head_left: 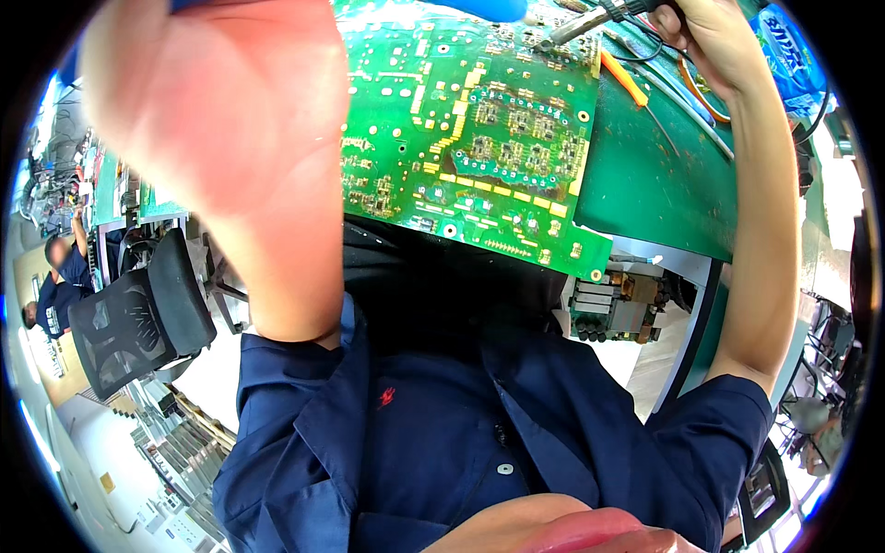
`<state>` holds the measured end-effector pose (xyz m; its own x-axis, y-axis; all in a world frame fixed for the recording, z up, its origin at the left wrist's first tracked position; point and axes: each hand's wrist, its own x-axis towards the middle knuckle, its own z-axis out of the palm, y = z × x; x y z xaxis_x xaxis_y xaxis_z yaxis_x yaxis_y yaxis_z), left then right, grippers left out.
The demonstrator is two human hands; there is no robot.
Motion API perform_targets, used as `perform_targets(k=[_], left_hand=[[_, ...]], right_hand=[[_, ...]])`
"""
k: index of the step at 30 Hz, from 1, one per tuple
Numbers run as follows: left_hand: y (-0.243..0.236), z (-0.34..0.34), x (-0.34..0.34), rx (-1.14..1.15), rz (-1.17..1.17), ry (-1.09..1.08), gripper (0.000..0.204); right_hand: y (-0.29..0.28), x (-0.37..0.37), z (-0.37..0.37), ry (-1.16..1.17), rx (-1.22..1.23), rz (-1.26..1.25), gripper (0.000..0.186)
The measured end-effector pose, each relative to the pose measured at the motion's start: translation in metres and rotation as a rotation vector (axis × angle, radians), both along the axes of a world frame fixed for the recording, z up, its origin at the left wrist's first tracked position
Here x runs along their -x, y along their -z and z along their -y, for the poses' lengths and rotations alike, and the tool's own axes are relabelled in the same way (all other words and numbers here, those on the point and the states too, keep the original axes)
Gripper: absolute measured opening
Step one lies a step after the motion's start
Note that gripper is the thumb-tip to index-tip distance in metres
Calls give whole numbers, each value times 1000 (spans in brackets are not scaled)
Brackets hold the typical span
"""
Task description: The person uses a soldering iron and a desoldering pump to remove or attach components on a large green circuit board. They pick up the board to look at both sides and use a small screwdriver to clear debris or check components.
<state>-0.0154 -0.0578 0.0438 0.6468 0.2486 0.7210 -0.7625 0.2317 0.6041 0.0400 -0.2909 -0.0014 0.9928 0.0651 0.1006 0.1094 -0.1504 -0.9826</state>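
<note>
My left hand (249,101) looms large and blurred at the upper left, over the left side of a green circuit board. Its fingers run out past the top edge. A blue tool (475,7) with a rounded, pale-tipped end shows on both sides of this hand, which seems closed around it. At the upper right, my right hand (712,41) is closed on a soldering iron (581,28) with a dark handle. The iron's metal end points left at the far right part of the circuit board (406,207). Brownish residue surrounds the component groups there.
An orange-handled screwdriver (625,78) lies right of the board on the green mat (645,194), beside cables. A blue package (788,55) sits at the far right. Below the bench edge is an electronic assembly (618,304). A mesh chair (138,313) and another person (64,286) are at left.
</note>
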Motion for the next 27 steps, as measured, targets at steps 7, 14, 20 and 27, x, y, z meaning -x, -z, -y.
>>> perform_targets(k=[7,14,20,27], left_hand=[[21,20,8,686,-83,727,18],[22,13,14,39,35,16,13],[18,27,23,105,-54,-58,7],[23,26,18,146,-7,-41,5]], right_hand=[[9,-14,8,-57,-13,-30,16],[8,-14,5,-52,-24,-24,15],[6,-14,10,-51,6,-41,15],[0,-8,3,-20,-10,-15,15]])
